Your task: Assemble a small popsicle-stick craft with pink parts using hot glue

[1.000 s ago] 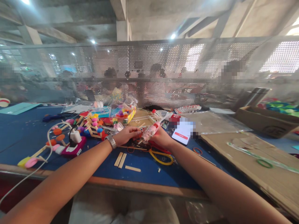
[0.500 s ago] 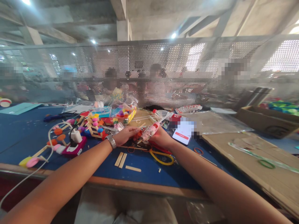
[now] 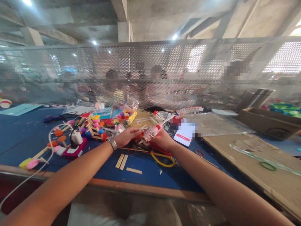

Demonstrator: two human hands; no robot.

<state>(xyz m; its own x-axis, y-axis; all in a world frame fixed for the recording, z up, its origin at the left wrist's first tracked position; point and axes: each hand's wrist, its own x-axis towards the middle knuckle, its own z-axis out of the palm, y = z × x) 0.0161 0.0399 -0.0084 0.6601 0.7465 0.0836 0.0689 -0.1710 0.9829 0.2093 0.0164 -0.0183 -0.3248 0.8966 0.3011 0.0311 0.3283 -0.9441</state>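
Note:
My right hand [image 3: 164,139] is wrapped round a pink-and-red hot glue gun [image 3: 150,134], with a clear glue stick jutting from its back and the nozzle pointing down-left. Close by, my left hand [image 3: 127,136] pinches a small orange piece [image 3: 140,135] at its fingertips, just left of the nozzle; the piece is partly hidden and its kind is unclear. Below the hands lie several craft sticks [image 3: 121,161] side by side and a single craft stick [image 3: 134,170]. A yellow loop [image 3: 162,160] rests under the glue gun.
Joined sticks and coloured pom-poms [image 3: 95,125] spread to the left, beside a magenta power strip [image 3: 75,150] with a white cable. On the right are a phone [image 3: 182,138], a cardboard sheet [image 3: 240,157] and a cardboard box [image 3: 270,124]. A perforated screen [image 3: 138,62] stands behind the table.
Both hands stay nearly in place, with the glue gun and the orange piece close together. The glue gun tilts very slightly; the table items stay where they were.

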